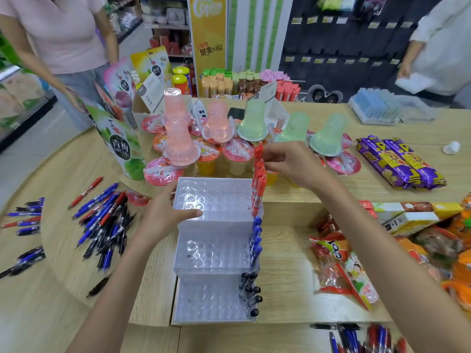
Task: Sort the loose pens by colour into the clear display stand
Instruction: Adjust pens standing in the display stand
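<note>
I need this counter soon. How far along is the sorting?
Done: one right-edge column each of red pens, blue pens, black pens. In hand: right hand pinches a red pen; left hand holds the stand. Left: the loose pile, most holes empty.

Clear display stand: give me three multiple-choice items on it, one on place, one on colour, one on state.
1. The biggest pile of loose pens lies: A left of the clear display stand; B behind it; C inside it.
2. Pens in the middle tier are: A red; B blue; C black.
3. The right hand: A lies flat; B pinches a red pen; C holds a snack bag.
Key: A, the pile spreads at its left; B, blue pens stand there; B, fingers pinch it over the top tier.
</note>
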